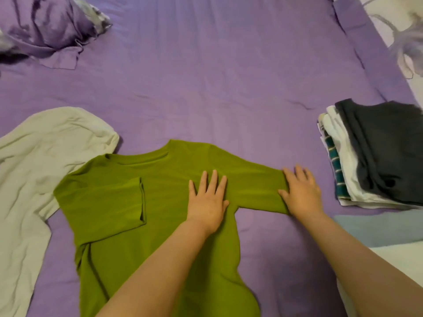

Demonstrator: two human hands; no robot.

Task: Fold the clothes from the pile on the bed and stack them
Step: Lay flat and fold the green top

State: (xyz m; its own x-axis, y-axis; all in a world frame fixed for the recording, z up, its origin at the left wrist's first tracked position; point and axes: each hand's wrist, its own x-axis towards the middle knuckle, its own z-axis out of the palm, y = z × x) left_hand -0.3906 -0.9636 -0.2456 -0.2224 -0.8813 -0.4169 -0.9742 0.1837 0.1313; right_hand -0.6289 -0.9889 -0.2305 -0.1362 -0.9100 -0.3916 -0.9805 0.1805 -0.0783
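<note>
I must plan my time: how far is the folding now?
Done: a stack of folded clothes lies at the right. In hand: the green shirt, one sleeve already folded in; the left hand presses its body, the right hand lies on the other sleeve's end. Left: the white garment, still unfolded.

Smooth matt green cloth shirt [160,202], purple cotton-like sheet [217,76]
</note>
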